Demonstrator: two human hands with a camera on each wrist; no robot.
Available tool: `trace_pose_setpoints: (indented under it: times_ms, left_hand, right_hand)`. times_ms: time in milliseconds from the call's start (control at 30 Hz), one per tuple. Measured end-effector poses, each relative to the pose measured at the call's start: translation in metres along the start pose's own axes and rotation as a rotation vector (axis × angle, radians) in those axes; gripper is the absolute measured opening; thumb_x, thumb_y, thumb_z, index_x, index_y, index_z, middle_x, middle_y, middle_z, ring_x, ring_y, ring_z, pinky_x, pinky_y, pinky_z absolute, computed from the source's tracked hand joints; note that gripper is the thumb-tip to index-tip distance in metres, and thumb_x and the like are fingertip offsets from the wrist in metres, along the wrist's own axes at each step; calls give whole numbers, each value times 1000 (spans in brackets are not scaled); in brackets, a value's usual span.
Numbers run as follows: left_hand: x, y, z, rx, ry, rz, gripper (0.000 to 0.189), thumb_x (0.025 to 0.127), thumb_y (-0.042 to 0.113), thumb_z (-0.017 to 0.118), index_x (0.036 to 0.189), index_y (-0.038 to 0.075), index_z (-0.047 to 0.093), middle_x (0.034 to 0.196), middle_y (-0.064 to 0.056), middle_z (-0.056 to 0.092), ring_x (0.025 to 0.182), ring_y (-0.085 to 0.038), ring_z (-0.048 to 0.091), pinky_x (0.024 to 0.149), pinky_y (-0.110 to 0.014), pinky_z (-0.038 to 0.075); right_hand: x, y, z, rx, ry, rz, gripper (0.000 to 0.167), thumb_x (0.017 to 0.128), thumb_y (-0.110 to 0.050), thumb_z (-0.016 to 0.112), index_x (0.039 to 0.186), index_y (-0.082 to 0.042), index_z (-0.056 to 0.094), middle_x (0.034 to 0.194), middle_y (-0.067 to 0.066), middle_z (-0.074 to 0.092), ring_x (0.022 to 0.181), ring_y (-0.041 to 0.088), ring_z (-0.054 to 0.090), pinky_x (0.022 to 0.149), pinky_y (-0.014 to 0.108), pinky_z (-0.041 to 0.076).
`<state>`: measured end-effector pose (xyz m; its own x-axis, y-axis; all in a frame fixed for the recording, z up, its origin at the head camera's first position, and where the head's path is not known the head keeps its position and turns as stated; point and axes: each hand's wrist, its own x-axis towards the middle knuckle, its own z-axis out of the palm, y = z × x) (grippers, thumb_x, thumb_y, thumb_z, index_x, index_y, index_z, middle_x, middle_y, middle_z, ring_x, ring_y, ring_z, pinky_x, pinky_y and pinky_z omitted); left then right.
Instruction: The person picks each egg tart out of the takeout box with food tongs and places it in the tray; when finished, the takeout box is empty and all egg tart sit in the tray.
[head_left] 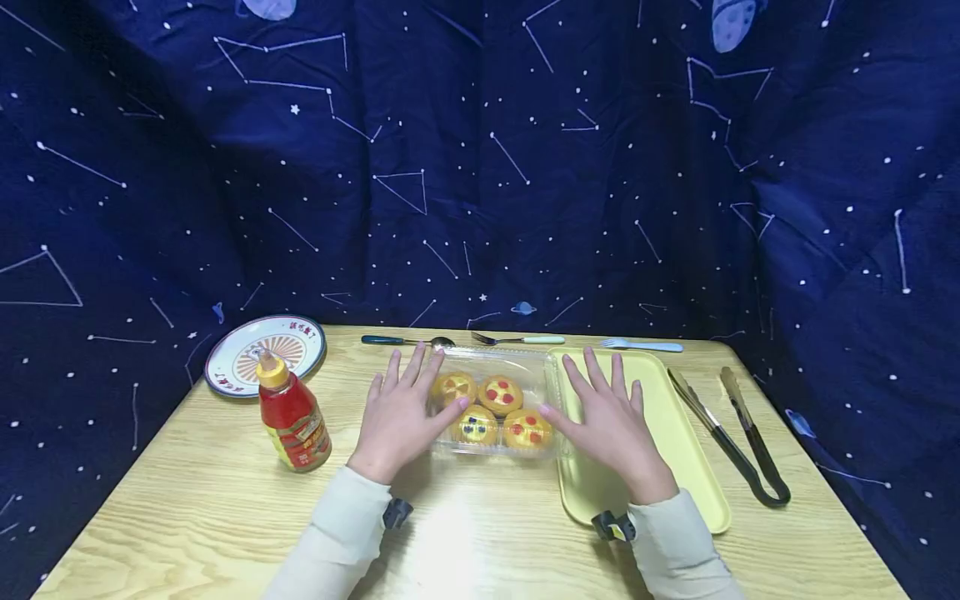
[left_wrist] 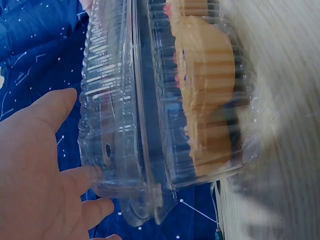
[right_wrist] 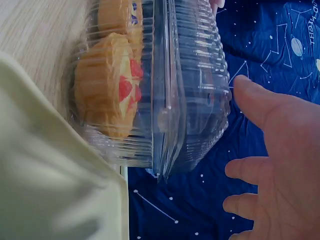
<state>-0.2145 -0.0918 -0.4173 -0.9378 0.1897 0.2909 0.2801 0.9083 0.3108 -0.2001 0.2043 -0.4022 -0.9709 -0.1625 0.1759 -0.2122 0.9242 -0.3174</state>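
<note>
A clear plastic clamshell box (head_left: 491, 446) with its lid down stands on the table, holding several small egg tarts (head_left: 500, 394) with red, dark blue or yellow toppings. My left hand (head_left: 405, 417) is spread over the box's left side, fingers straight and thumb reaching over the lid. Opposite it, my right hand (head_left: 611, 421) spreads its fingers over the right side of the box and the yellow tray (head_left: 645, 492). In the left wrist view, the left thumb (left_wrist: 57, 107) is right beside the ribbed lid. The right thumb (right_wrist: 252, 97) is close to the lid in the right wrist view.
On the left stand a red squeeze bottle (head_left: 296, 421) and a patterned plate (head_left: 303, 342). Along the back edge lie a spoon (head_left: 386, 340), a fork (head_left: 540, 340) and a blue fork (head_left: 645, 345). Tongs (head_left: 757, 450) lie at the right of the tray.
</note>
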Motion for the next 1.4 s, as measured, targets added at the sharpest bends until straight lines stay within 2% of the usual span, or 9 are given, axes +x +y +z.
trace_pose_setpoints:
  times_ms: [133,233,367,500,667,900,1100,1233,1400]
  left_hand:
    - [-2,1,-3,-23,23,7,82,90,72,47,155,26,31,161,-4,20,148,-38,9,111,-66,19]
    - [-5,3,-4,-63,40,16,82,89,72,49,154,23,34,161,-7,24,146,-40,16,109,-66,24]
    - [-14,3,-4,-126,33,9,83,90,68,53,154,19,34,160,-12,25,145,-42,20,108,-66,27]
    - [-23,2,0,-202,46,-3,81,90,62,59,152,15,37,159,-15,26,144,-41,22,108,-64,29]
    - [-36,3,6,-276,64,-27,74,93,59,56,149,12,41,158,-15,29,142,-37,31,109,-57,33]
    - [-48,2,9,-407,82,-72,67,99,52,51,147,6,41,156,-15,31,137,-38,38,108,-55,34]
    - [-58,-1,13,-502,148,-58,52,102,40,53,142,8,47,151,-10,41,137,-29,39,109,-51,35]
    - [-61,-3,16,-564,177,-75,45,102,35,54,140,11,49,150,-3,42,136,-23,41,105,-46,41]
    - [-64,-7,22,-680,191,-110,45,103,32,52,140,7,49,148,-5,42,135,-24,42,101,-45,46]
  right_hand:
    - [1,-7,-1,6,2,-8,87,91,-72,45,156,-17,27,164,12,7,146,37,-17,107,74,-4]
    - [-1,-13,-1,7,9,-25,84,93,-71,44,156,-18,28,164,10,8,147,35,-15,108,73,-3]
    - [-7,-23,0,1,28,-75,85,92,-72,42,155,-16,30,163,11,12,148,36,-10,110,71,1]
    - [-13,-32,2,1,77,-126,83,93,-70,44,153,-14,36,162,11,20,149,36,-1,112,67,5]
    - [-21,-40,8,8,159,-198,76,94,-64,50,148,-11,45,158,11,30,148,37,11,113,64,13]
    - [-22,-52,14,46,275,-313,63,95,-53,55,139,-9,54,152,10,41,146,33,23,112,60,22]
    - [-19,-67,17,65,269,-387,59,95,-51,57,140,-13,54,150,9,44,145,31,26,109,61,28]
    - [-16,-75,20,44,272,-419,58,92,-50,62,137,-13,57,148,10,47,142,34,31,108,63,30]
    - [-11,-87,26,13,267,-443,61,89,-49,67,136,-12,57,146,11,48,139,37,36,106,64,31]
